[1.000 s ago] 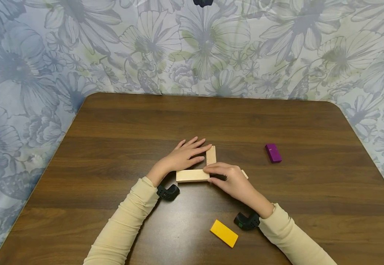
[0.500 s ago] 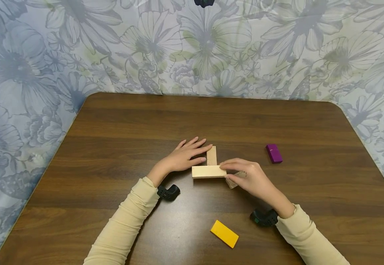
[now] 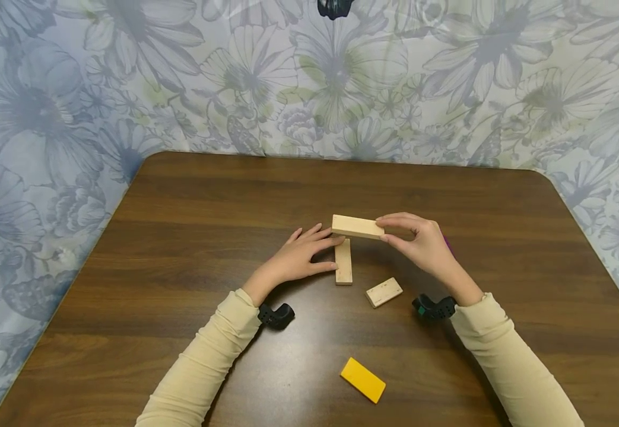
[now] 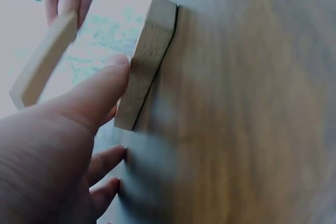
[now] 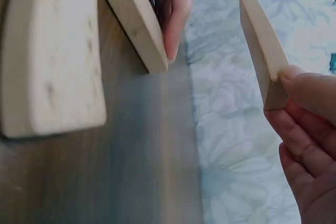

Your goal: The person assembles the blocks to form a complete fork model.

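Between thumb and fingers, my right hand (image 3: 421,243) pinches one end of a pale wooden block (image 3: 354,226), held up off the table. The same block (image 5: 262,51) points away from the fingertips in the right wrist view. My left hand (image 3: 301,255) lies with spread, fairly straight fingers beside a second wooden block (image 3: 343,264) on the table. In the left wrist view, the thumb touches the side of that block (image 4: 147,61). A shorter-looking wooden block (image 3: 384,292) lies at an angle to its right.
A yellow block (image 3: 362,379) lies flat nearer the person. The purple block (image 3: 447,242) is mostly hidden behind the right hand. Beyond the table's far edge (image 3: 341,159) hangs a flowered cloth or wall covering.
My right hand has carried its block up and away to the right, from across the near end of the second block to beyond its far end. The left hand has barely shifted.
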`<state>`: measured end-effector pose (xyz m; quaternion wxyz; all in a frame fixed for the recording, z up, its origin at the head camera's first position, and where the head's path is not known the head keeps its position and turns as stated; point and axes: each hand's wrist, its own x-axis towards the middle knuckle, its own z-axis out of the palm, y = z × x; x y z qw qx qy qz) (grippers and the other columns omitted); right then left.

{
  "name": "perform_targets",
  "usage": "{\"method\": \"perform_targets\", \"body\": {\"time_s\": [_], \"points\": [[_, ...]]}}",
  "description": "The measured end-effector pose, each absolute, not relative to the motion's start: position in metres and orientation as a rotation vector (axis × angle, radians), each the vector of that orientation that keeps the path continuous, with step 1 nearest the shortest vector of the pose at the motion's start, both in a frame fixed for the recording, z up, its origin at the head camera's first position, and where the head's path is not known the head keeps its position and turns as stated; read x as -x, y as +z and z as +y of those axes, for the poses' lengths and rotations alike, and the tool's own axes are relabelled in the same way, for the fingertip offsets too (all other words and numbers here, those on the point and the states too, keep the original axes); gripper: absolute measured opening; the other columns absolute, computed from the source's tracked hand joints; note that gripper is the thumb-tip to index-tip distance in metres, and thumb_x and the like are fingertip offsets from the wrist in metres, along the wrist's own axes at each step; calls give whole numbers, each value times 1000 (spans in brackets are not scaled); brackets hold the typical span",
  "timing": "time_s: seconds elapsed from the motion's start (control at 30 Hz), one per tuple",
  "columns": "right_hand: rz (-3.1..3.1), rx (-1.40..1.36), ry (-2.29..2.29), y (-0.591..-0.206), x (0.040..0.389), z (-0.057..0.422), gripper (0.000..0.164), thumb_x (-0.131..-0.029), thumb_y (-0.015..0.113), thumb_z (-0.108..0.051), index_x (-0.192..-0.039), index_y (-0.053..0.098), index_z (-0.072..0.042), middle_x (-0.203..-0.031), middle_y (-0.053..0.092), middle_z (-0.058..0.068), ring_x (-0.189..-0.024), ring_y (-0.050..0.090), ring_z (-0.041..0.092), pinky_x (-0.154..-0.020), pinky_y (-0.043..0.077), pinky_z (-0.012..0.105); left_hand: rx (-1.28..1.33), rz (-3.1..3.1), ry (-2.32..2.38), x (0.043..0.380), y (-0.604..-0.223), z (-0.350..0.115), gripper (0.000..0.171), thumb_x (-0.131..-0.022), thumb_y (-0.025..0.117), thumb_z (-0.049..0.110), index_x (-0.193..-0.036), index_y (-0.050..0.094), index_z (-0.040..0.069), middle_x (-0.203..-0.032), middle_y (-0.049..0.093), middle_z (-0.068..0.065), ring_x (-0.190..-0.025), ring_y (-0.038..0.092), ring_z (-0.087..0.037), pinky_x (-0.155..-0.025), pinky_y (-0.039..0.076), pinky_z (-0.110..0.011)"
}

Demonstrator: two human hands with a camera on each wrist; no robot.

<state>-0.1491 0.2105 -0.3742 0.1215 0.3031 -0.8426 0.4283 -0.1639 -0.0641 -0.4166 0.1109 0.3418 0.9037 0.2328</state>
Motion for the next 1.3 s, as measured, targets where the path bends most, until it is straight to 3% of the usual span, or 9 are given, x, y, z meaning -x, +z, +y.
{"method": "perform_targets", "body": {"time_s": [0.33, 0.63, 0.77, 0.93, 1.17, 1.3], "points": [[-2498, -824, 1315, -398, 179, 208, 26, -81, 71, 0, -107, 70, -3, -108, 66, 8, -104, 59, 26, -88, 45, 42, -964, 2707, 705, 159, -419, -56, 59, -89, 55, 53, -142, 44, 28, -148, 31, -5, -139, 15, -25, -107, 6, -54], [-2535, -767, 1377, -395, 181, 201, 23, -81, 68, 7, -105, 68, 6, -106, 64, 19, -103, 58, 34, -91, 42, 47, -947, 2736, 659, 155, -420, -53, 69, -85, 57, 59, -144, 39, 27, -150, 28, -5, -139, 11, -26, -106, 4, -55], [-2570, -758, 1408, -391, 179, 195, 23, -82, 66, 9, -105, 66, 10, -106, 63, 23, -104, 57, 37, -93, 41, 47, -956, 2734, 589, 153, -422, -54, 68, -88, 50, 60, -147, 31, 31, -152, 22, -6, -140, 7, -27, -107, 2, -54], [-2585, -747, 1451, -413, 192, 199, 24, -84, 68, 1, -108, 68, 2, -108, 65, 16, -106, 58, 31, -96, 39, 44, -950, 2720, 538, 150, -422, -54, 67, -90, 44, 62, -148, 24, 36, -153, 14, -13, -139, 2, -28, -107, 0, -53], [-2585, -770, 1382, -424, 200, 198, 23, -84, 70, -4, -107, 70, -4, -107, 66, 8, -105, 59, 23, -94, 41, 39, -880, 2716, 583, 147, -419, -53, 66, -89, 48, 60, -148, 27, 37, -150, -1, -26, -137, -5, -39, -106, -1, -54], [-2602, -762, 1318, -425, 200, 198, 23, -83, 70, -3, -106, 71, -4, -106, 66, 7, -103, 59, 23, -91, 43, 39, -848, 2723, 611, 146, -418, -53, 66, -88, 50, 60, -147, 29, 37, -150, -12, -27, -134, -11, -45, -105, -1, -57]]}}
